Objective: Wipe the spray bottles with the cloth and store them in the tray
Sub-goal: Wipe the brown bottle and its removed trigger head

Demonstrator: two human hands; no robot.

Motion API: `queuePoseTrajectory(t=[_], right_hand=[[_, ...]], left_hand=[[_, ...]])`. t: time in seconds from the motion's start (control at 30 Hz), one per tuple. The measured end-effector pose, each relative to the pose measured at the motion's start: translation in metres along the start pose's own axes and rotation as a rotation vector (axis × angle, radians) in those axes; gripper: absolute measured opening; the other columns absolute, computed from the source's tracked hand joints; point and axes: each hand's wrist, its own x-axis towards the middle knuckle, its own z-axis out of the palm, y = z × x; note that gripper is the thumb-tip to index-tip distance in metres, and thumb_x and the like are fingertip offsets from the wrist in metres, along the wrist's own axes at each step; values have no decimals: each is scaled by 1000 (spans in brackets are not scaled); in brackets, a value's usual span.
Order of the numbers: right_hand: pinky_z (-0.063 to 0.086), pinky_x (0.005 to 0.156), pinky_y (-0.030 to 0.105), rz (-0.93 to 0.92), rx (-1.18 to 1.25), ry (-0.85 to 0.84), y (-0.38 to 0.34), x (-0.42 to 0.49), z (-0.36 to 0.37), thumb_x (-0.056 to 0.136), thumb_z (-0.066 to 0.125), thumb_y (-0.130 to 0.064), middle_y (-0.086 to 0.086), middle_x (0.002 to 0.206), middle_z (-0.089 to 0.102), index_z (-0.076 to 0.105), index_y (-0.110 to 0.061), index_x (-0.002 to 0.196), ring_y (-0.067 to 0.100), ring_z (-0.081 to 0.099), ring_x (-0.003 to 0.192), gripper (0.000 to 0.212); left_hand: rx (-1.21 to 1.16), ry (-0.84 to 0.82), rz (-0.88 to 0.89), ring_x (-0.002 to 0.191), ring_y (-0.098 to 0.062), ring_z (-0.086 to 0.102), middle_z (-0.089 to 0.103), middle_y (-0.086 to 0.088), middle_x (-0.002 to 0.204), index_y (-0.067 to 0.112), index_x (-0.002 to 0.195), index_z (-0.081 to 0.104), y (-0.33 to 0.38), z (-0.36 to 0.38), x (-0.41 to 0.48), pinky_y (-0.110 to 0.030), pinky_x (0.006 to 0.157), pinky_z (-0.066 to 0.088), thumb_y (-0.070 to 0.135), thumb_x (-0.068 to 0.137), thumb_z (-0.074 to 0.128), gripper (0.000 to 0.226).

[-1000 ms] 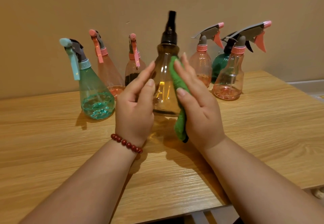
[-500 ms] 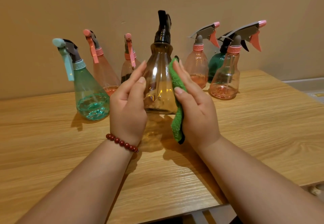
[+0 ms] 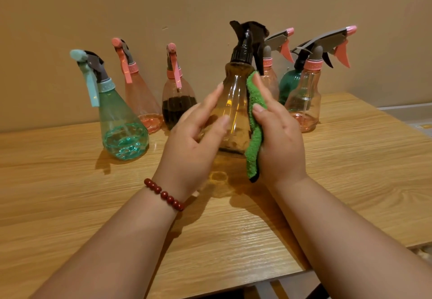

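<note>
Amber spray bottle (image 3: 233,102) is gripped by left hand (image 3: 189,149), flank hidden under green cloth (image 3: 253,139) right hand (image 3: 280,139) clasps.

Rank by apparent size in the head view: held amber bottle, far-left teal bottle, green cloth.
1. Amber transparent plastic spray bottle, nearest camera, unsure
2. Teal teardrop plastic spray bottle
3. Green fuzzy cloth, partly hidden

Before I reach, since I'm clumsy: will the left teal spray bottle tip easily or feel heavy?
Probably stable: the teal spray bottle has a wide base. Likely light: it looks nearly empty. Smooth plastic may slip.
</note>
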Motion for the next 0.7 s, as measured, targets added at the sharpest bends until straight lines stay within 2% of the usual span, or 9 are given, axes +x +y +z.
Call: queuePoseTrajectory(t=[0.07,0.17,0.23,0.3,0.37,0.43,0.5,0.6,0.7], right_hand=[[26,118,29,-41,-74,-15,1,-1,3,92,46,-28,-5,151,41,43,-30,139,2,32,141,47],[20,114,13,-164,-273,-69,2,-3,7,95,44,-25,1,157,30,41,-22,143,1,23,145,48],[20,117,21,-246,-341,-109,3,-6,12,96,43,-26,5,158,27,39,-17,144,9,20,147,50],[21,120,33,-307,-353,-134,4,-8,16,96,42,-24,9,158,27,38,-12,144,18,20,148,50],[21,120,33,-320,-333,-117,4,-8,16,96,41,-23,11,158,27,40,-9,144,18,21,148,50],[19,117,20,-266,-290,-72,1,-6,12,98,38,-23,7,159,25,38,-13,145,10,19,148,48],[16,113,11,-173,-226,-41,-1,-4,9,101,36,-20,1,160,22,32,-20,148,1,15,147,47],[14,112,7,-68,-134,-11,-3,-2,5,103,32,-19,-15,158,19,22,-24,152,-8,13,144,50],[17,107,2,-15,-80,-6,-3,0,2,106,30,-18,-25,151,19,16,-27,154,-19,16,137,51]], left_hand=[[8,-15,19,115,26,42,44,23,135,52,136,34,1,4,0,3,87,36,35,97,51,45],[-105,93,-4,119,15,50,53,23,132,43,137,45,0,6,4,-9,96,42,38,91,50,47],[-237,184,-61,115,6,58,63,14,128,31,135,55,0,3,6,-17,95,47,38,89,51,47],[-318,243,-83,118,-5,61,67,6,127,30,130,60,0,1,6,-34,100,50,41,86,53,46],[-319,242,-64,119,-13,62,67,2,127,33,127,61,1,0,4,-46,102,49,40,87,52,42],[-252,196,-26,120,-13,61,67,3,128,35,128,59,2,1,2,-43,102,50,40,88,50,42],[-184,141,0,121,-6,59,65,7,129,33,132,56,2,3,1,-31,103,49,38,90,50,43],[-112,101,38,120,6,55,61,19,127,37,128,54,2,3,0,-12,98,44,30,92,49,37],[-96,105,62,122,2,55,61,15,129,43,125,53,1,3,-1,-22,102,46,40,89,48,37]])
